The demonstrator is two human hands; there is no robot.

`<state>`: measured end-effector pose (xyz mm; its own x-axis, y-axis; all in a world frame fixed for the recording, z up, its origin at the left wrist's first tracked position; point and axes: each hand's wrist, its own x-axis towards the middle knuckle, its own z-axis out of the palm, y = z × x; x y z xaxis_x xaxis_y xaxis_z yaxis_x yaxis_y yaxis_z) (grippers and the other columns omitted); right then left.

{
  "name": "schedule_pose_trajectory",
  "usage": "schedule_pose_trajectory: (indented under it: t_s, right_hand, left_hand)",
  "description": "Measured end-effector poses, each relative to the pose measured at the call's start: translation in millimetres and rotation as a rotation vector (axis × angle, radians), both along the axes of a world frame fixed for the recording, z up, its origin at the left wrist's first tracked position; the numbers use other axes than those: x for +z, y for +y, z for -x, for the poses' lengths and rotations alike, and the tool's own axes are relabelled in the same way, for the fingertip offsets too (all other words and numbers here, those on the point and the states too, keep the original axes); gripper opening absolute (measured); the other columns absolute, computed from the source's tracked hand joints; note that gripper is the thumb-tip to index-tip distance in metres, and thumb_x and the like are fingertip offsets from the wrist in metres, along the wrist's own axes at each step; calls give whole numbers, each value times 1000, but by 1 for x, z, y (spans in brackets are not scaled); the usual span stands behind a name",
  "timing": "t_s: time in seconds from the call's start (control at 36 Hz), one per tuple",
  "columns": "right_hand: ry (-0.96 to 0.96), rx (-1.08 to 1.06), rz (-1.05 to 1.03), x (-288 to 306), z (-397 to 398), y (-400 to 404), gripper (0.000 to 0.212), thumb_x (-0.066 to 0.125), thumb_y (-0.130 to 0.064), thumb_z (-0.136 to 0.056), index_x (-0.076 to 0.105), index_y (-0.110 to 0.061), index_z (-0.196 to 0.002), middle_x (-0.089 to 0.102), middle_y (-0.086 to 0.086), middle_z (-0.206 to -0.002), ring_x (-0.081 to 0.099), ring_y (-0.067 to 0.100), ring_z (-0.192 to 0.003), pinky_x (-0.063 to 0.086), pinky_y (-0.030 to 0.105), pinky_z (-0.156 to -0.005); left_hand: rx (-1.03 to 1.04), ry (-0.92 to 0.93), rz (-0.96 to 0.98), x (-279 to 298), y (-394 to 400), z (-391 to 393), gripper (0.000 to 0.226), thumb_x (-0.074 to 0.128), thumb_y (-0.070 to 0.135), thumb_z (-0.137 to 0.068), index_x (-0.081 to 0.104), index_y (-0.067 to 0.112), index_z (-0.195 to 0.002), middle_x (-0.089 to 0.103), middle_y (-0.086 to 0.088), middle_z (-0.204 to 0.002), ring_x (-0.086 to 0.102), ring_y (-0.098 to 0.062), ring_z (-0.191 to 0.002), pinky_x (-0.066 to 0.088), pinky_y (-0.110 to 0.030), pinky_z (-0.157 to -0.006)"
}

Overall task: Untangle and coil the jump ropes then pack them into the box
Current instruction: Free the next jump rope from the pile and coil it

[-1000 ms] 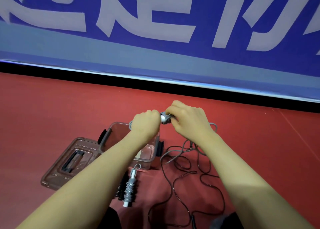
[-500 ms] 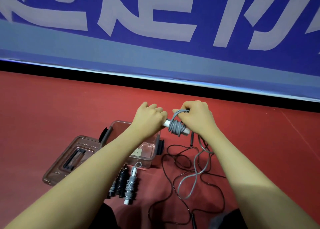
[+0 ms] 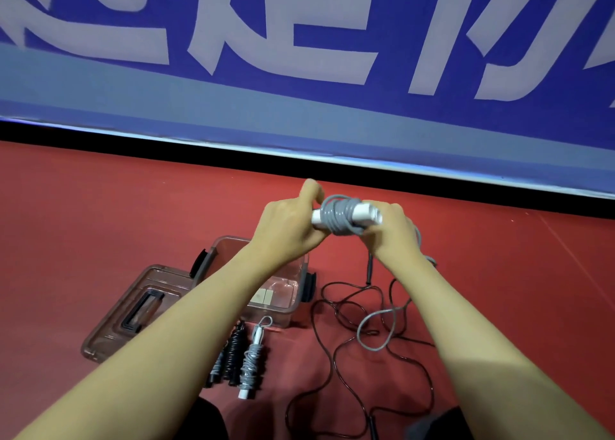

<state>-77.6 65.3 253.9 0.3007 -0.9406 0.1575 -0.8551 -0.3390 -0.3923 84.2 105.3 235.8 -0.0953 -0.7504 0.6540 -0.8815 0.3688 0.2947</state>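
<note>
Gripping hands [image 3: 286, 226] round smooth grey rope coil [image 3: 337, 215]

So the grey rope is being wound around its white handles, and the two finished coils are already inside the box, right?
Not quite. The head view shows the two finished coils on the floor in front of the box, not inside. The grey rope is being wound around its white handles.

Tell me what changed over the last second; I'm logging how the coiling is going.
More turns of the grey rope now wrap the white handles, which both hands keep gripping: left hand, right hand. The bundle has come clear from behind the hands, and the loose grey tail on the floor looks shorter. The box, lid, two coiled ropes and loose dark rope stayed put.
</note>
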Motion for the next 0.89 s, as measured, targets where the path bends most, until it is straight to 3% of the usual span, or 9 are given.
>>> schedule_pose_trajectory:
  t_s: [0.11,0.25,0.53,0.61,0.67,0.75,0.81,0.89]
  right_hand:
    - [23,40,57,-8,-8,1,36,55,-46,-91,57,-12,-105,66,17,-93,60,41,-93,42,38,-70]
    - [153,102,74,-14,-15,4,30,52,-39,-94,50,-11,-104,64,15,-102,60,38,-99,40,38,-72]
    - [116,262,-7,-7,-22,13,23,55,-29,-90,57,-8,-85,60,9,-82,56,33,-80,37,32,-64]
    - [109,286,-23,-1,-23,16,24,56,-23,-86,48,-10,-67,47,5,-64,43,30,-65,33,32,-57]
    - [88,318,-40,1,-24,18,22,55,-18,-81,46,-13,-62,48,3,-62,41,28,-63,32,31,-55]
    - [126,395,-26,1,-25,21,7,54,-15,-79,58,-12,-75,58,4,-70,50,30,-70,34,32,-56]
    - [232,430,62,2,-24,20,7,50,-17,-83,55,-14,-79,55,3,-72,50,31,-74,28,32,-53]
    - [339,430,299,3,-22,18,14,46,-16,-89,60,-18,-92,63,3,-89,60,32,-84,27,30,-58]
  left_hand:
    - [122,281,-144,6,0,7,36,63,30,-85,35,16,-101,57,-2,-65,55,-39,-64,31,-32,-55]
    - [302,385,-273,6,-7,7,32,57,20,-84,27,15,-96,58,-4,-78,52,-34,-67,34,-33,-58]
    - [452,178,-414,-5,-10,-1,29,53,16,-87,32,8,-105,53,-7,-80,48,-32,-66,35,-33,-57]
    - [472,121,-441,-7,-11,-2,30,52,16,-88,34,6,-111,57,-11,-83,50,-32,-67,34,-33,-56]
    - [492,50,-461,-8,-11,-1,31,51,18,-91,34,5,-113,61,-13,-88,55,-36,-72,34,-34,-57]
    - [522,-108,-508,-10,-10,-2,31,49,19,-94,33,5,-116,62,-13,-93,51,-33,-70,33,-35,-57]
    - [527,-223,-553,-12,-10,-3,28,47,13,-94,35,5,-118,62,-13,-95,47,-32,-69,31,-35,-57]
    - [485,-359,-596,-14,-11,-3,24,43,9,-92,40,7,-116,62,-13,-103,59,-34,-83,32,-34,-60]
